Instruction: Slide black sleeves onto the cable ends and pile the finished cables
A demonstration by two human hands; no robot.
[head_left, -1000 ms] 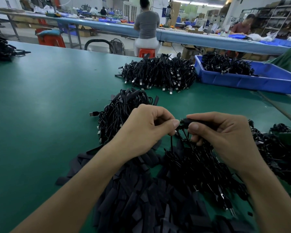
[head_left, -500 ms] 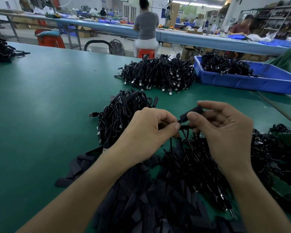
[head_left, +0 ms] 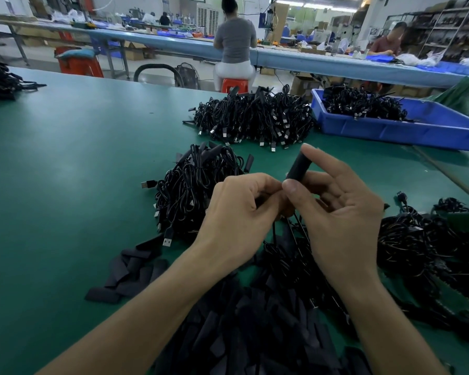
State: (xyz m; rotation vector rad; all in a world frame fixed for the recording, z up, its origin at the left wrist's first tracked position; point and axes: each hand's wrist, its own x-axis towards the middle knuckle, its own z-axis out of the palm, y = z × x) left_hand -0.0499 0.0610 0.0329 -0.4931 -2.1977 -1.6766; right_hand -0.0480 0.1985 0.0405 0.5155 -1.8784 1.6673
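Black sleeve (head_left: 299, 167) tilted above cable piles (head_left: 192, 186).

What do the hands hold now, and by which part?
The right hand pinches a black sleeve at its lower end, between thumb and forefinger. The left hand pinches a cable near its end; the exact spot is hidden.

right hand (head_left: 336, 212) has rolled palm-up and lifted: black sleeve (head_left: 298, 167) swung from level to steeply tilted up off the left hand (head_left: 238, 212) pinch on the cable (head_left: 274, 234), with the other right fingers now spread loose, no longer curled.
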